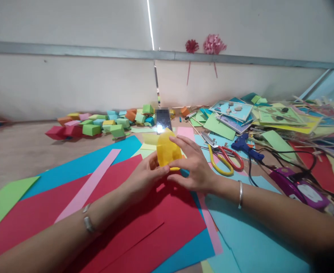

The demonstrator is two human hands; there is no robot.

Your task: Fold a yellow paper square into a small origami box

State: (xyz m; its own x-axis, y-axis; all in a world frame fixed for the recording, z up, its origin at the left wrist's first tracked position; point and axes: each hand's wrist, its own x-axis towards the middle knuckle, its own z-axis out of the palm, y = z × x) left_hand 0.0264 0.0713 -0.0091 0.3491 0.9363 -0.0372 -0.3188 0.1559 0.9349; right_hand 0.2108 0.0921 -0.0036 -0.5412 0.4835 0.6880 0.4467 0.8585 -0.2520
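Yellow curved paper piece (167, 149), upright above a red paper sheet (178, 212), is pinched by the left hand (144, 174); the right hand's (196, 167) spread fingers touch it, grip unclear. Rightward lie red-and-yellow-handled metal scissors (213, 145), then a blue glue gun (242, 142).

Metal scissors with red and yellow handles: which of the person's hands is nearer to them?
Right. The right hand is just left of the scissors; the left hand is farther left, beyond the right.

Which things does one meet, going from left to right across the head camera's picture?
Light green sheet, pink strip, left hand, yellow piece, right hand, scissors, blue glue gun, purple device.
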